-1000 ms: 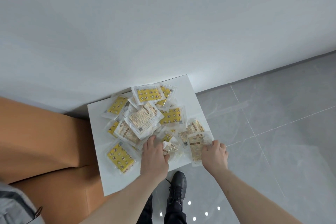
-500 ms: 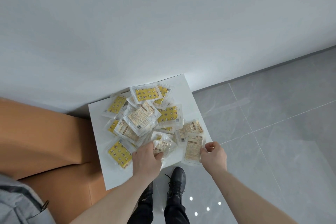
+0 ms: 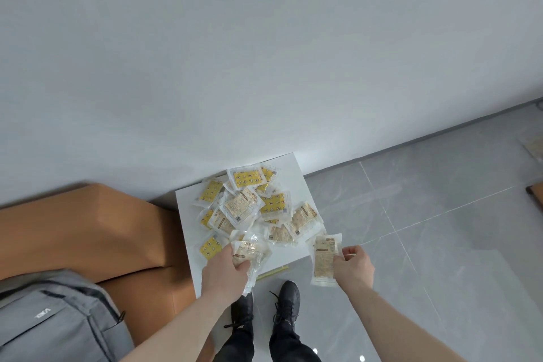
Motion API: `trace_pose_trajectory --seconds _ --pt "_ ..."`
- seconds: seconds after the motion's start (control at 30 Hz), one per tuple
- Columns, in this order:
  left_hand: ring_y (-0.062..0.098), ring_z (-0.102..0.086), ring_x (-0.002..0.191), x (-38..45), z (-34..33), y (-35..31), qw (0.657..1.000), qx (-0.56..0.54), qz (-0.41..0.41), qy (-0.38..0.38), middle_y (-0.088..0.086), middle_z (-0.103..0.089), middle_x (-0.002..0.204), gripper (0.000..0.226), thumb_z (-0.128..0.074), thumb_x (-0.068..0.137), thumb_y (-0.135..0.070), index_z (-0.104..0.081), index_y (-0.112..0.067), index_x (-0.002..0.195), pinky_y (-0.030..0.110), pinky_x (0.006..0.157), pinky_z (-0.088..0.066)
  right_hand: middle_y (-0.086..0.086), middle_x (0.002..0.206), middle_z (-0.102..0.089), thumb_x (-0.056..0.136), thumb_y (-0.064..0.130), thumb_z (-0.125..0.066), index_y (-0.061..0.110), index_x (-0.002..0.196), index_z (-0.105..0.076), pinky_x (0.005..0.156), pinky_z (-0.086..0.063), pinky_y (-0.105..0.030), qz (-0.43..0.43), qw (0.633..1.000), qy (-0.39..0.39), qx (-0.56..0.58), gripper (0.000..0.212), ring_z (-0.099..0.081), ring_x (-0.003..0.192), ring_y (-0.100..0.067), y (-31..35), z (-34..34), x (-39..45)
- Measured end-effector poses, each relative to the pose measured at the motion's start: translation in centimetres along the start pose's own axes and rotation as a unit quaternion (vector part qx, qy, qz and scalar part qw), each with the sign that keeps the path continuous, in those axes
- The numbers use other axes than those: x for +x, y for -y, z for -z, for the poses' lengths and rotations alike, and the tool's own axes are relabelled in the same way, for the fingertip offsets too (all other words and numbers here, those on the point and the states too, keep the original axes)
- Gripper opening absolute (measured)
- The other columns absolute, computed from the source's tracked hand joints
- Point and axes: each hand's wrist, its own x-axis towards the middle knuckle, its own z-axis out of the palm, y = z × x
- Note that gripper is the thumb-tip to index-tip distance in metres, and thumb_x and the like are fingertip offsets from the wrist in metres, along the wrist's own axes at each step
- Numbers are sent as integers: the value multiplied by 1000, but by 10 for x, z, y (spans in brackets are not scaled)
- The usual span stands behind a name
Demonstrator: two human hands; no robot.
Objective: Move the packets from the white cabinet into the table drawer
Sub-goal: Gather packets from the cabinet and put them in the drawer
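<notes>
We find the packets [image 3: 249, 209] heaped on the white cabinet [image 3: 293, 170], which stands against the wall [image 3: 264, 53]. Some show yellow faces, others pale printed ones, and they overlap loosely. One packet [image 3: 324, 258] is clear of the cabinet, hanging upright beyond its right front corner, pinched at its right edge by the fingers [image 3: 345, 253] of the right hand [image 3: 354, 266]. The left hand [image 3: 227, 270] is closed on a small bunch [image 3: 249, 253] of clear-wrapped packets at the cabinet's front edge; how many it holds we cannot tell. A yellow packet [image 3: 210, 247] lies just beside that hand, flat on the top.

We judge the step in hand to be the pick-up: both hands are loaded and the bulk of the heap is not yet taken. The table drawer is not in view, so its place and whether it stands open we cannot say. The next move calls for carrying both loads to that drawer, keeping the loose left-hand bunch from slipping, since the wrappers look slick.

An orange seat [image 3: 88, 229] sits left of the cabinet, with a grey bag [image 3: 58, 317] at lower left. Black shoes [image 3: 289, 297] stand on the grey tiled floor [image 3: 426, 229] below.
</notes>
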Motion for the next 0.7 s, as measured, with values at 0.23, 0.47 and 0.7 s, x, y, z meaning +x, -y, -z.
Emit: trace_pose_trajectory --seconds 0.23,0.47,0.7 --pt "23 -62 86 -72 70 -30 999 11 -29 15 -6 -59 85 26 -63 94 -40 -54 -17 103 39 83 -52 2 96 -71 91 20 -66 21 109 -57 74 -58 -38 37 998 -2 51 20 -70 86 -24 16 49 -103" --pt "24 -56 129 -92 84 -35 990 33 -106 84 6 -51 151 76 -65 98 -41 -32 -8 158 30 97 -44 7 94 -73 89 14 -66 31 110 -59 65 -61 -35 33 987 -21 157 28 -73 78 -15 1 69 -190" --pt "28 -54 133 -117 72 -62 965 111 -203 122 7 -56 145 67 -66 97 -39 -42 -8 150 35 106 -44 6 95 -75 89 12 -65 30 109 -62 68 -62 -35 -10 967 -86 239 28 -74 79 -14 -55 80 -247"
